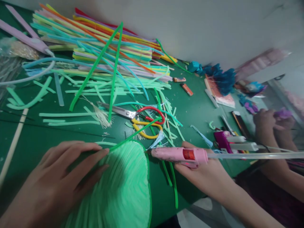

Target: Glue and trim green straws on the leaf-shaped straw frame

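Observation:
A mint-green, leaf-shaped piece made of pipe cleaners (128, 180) lies in front of me, with a darker green pipe cleaner (140, 130) along its edge. The free end of that pipe cleaner sticks out up and to the right, crossing the scissors. My left hand (71, 171) pinches the pipe cleaner against the leaf's upper left edge at the fingertips. In my right hand (199, 174) is a pink hot glue gun (171, 154), a long clear glue stick (251, 155) coming out of its back. The gun's nozzle is close to the leaf's right edge; whether it touches I cannot tell.
Red-and-yellow-handled scissors (128, 112) lie open just beyond the leaf. Behind them are cut mint strips and bundles of coloured pipe cleaners (99, 41). A pink straightener-like tool (30, 41) is at upper left. To the right, another person's hands (264, 122) hold something purple.

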A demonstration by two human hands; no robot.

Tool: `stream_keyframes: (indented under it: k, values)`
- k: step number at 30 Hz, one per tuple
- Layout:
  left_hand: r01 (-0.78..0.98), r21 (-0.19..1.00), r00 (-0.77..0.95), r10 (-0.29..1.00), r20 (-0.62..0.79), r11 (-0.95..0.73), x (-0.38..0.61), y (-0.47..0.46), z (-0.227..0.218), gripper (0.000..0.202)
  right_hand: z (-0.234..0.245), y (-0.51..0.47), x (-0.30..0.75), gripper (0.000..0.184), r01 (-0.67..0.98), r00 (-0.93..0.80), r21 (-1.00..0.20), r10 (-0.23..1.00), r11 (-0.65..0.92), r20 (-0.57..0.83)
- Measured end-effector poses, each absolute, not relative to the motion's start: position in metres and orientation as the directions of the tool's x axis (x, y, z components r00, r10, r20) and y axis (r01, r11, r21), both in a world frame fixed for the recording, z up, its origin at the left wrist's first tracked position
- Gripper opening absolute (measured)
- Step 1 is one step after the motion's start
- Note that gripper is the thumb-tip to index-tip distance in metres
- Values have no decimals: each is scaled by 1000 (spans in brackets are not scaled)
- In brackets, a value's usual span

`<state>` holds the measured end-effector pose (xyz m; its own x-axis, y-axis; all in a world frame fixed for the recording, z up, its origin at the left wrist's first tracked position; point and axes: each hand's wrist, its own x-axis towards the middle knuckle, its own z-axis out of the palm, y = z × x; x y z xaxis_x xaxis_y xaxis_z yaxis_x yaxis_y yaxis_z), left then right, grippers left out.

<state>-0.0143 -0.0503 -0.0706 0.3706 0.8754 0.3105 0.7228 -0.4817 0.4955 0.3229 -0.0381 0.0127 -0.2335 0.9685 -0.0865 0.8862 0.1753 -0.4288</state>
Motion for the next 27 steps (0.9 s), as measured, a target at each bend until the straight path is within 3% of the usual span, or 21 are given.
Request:
stream_keyframes:
  k: [6, 17, 23, 27]
  values:
    - [704, 368, 497, 791, 357, -608, -16, -50, -70, 32, 13, -39, 324, 24, 886, -216, -436, 973, 158, -86]
    - [706, 372, 475, 793, 383, -603, -15, -48, -67, 34, 17, -46, 324, 25, 873, -203, -473, 969, 114, -141]
    - [709, 479, 398, 855, 333, -517, -11, -50, -66, 31, 19, -48, 322, 24, 865, -187, -495, 969, 85, -161]
    - [705, 471, 415, 847, 333, -530, -11, -52, -66, 33, 21, -48, 321, 24, 869, -190, -487, 968, 88, -163]
